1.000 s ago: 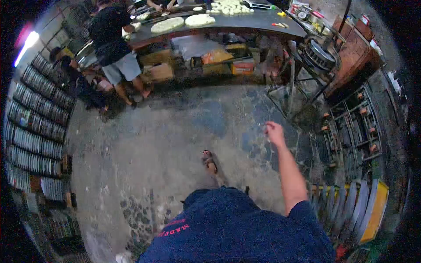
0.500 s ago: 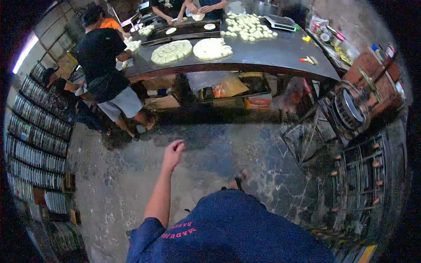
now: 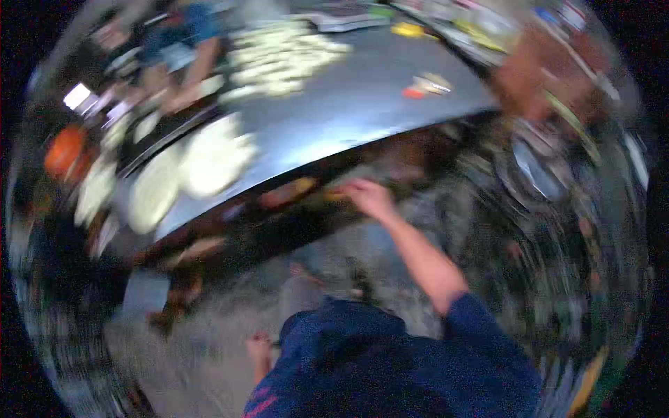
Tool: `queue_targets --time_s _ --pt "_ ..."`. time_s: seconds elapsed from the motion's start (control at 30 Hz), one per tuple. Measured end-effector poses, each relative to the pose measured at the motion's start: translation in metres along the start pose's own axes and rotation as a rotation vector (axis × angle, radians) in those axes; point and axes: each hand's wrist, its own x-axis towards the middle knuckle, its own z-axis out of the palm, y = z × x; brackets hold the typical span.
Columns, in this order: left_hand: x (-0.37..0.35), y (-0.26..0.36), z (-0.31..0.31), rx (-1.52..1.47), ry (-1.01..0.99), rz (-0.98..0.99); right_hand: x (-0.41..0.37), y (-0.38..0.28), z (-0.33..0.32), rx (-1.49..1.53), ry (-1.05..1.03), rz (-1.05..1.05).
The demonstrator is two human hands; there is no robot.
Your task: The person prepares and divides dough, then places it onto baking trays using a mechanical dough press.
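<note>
My right hand point(image 3: 367, 198) reaches forward in front of the metal worktable's point(image 3: 348, 104) near edge, its fingers smeared by motion. Low beside my body hangs my left hand point(image 3: 259, 346), small and blurred, so its fingers do not show clearly. No object can be made out in either hand. Many pale dough pieces point(image 3: 282, 56) lie on the worktable. Toward its left end are two large flat rounds of dough, the nearer-to-centre dough round point(image 3: 216, 157) and the outer dough round point(image 3: 157, 188).
An orange-tipped item point(image 3: 414, 92) and a yellow item point(image 3: 408, 29) lie on the table's right part. A round metal machine point(image 3: 536, 171) stands at the right. Another person's arms point(image 3: 188, 76) work behind the table, with more people blurred at the left.
My view has turned right and come closer to the table. My right hand has come into view, stretched forward. My left hand has dropped from in front of me to beside my body.
</note>
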Motion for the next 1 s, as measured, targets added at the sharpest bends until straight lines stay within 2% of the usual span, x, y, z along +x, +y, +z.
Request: queue_targets --time_s 0.03,0.07,0.1,0.17,0.2,0.23,0.27,0.3,0.33,0.37,0.4,0.43,0.47,0.5,0.53,0.57,0.6,0.67,0.7,0.73,0.77,0.8,0.83,0.87,0.9,0.93,0.97,1.0 --pt "0.029 0.027 0.004 -0.037 0.013 0.064 0.033 -0.044 -0.002 -0.121 -0.003 0.015" --pt "0.063 0.065 0.014 -0.051 -0.074 0.218 0.064 -0.087 -0.003 -0.243 -0.007 0.029" --pt "0.088 0.115 0.013 -0.096 -0.114 0.359 0.100 -0.080 -0.002 -0.256 0.038 0.107" --pt "0.082 0.255 0.047 -0.065 -0.046 0.573 0.173 -0.094 0.067 -0.002 0.174 -0.295" --pt "0.074 0.325 0.056 -0.073 -0.037 0.588 0.194 -0.095 0.096 0.212 0.153 -0.292" --pt "0.102 0.363 0.069 -0.143 -0.051 0.563 0.198 -0.116 0.110 0.325 0.125 -0.252" --pt "0.094 0.405 0.077 -0.027 0.035 0.705 0.207 -0.103 0.138 0.119 0.113 -0.194" --pt "0.104 0.439 0.082 0.073 0.061 0.632 0.208 -0.118 0.145 -0.046 0.055 -0.177" --pt "0.145 0.448 0.102 -0.137 0.038 0.705 0.219 -0.118 0.163 -0.226 0.120 -0.228" --pt "0.146 0.483 0.104 -0.020 0.065 0.765 0.231 -0.126 0.169 -0.338 0.125 -0.288" --pt "0.146 0.511 0.110 -0.026 0.069 0.729 0.250 -0.128 0.181 -0.396 0.127 -0.344" --pt "0.152 0.527 0.113 -0.095 0.074 0.845 0.259 -0.140 0.191 -0.422 0.157 -0.373" --pt "0.161 0.534 0.117 -0.025 0.137 0.958 0.269 -0.140 0.206 -0.434 0.165 -0.426" --pt "0.184 0.539 0.131 -0.038 0.172 0.994 0.289 -0.137 0.221 -0.425 0.138 -0.516" --pt "0.189 0.541 0.139 -0.035 0.223 1.068 0.287 -0.140 0.228 -0.404 0.029 -0.517" --pt "0.199 0.540 0.147 0.003 0.236 1.063 0.291 -0.146 0.240 -0.367 -0.070 -0.524" --pt "0.205 0.521 0.146 -0.046 0.199 0.987 0.302 -0.102 0.260 0.029 -0.099 -0.262" --pt "0.211 0.485 0.143 -0.146 0.136 0.832 0.250 -0.118 0.344 0.034 0.212 -0.331" --pt "0.194 0.478 0.121 0.074 0.144 0.851 0.243 -0.143 0.316 -0.051 0.126 -0.346" --pt "0.190 0.493 0.132 0.226 0.116 0.907 0.236 -0.172 0.288 -0.133 0.041 -0.366" --pt "0.189 0.512 0.167 0.326 0.059 0.967 0.279 -0.157 0.229 0.054 -0.536 -0.052" --pt "0.204 0.487 0.177 0.414 0.094 1.028 0.289 -0.138 0.221 0.004 -0.535 -0.270" --pt "0.194 0.485 0.184 0.689 0.223 1.004 0.298 -0.138 0.195 -0.077 -0.649 -0.339" --pt "0.178 0.501 0.185 0.916 0.225 0.942 0.316 -0.126 0.170 -0.023 -0.813 -0.424" --pt "0.179 0.496 0.195 1.160 0.345 0.948 0.326 -0.123 0.134 -0.138 -0.882 -0.410" --pt "0.169 0.502 0.199 0.964 0.219 0.823 0.333 -0.116 0.099 -0.264 -0.901 -0.344" --pt "0.173 0.506 0.208 0.911 0.242 0.753 0.348 -0.109 0.069 -0.380 -0.913 -0.284" --pt "0.178 0.505 0.217 0.933 0.233 0.647 0.351 -0.099 0.036 -0.280 -0.814 -0.261"
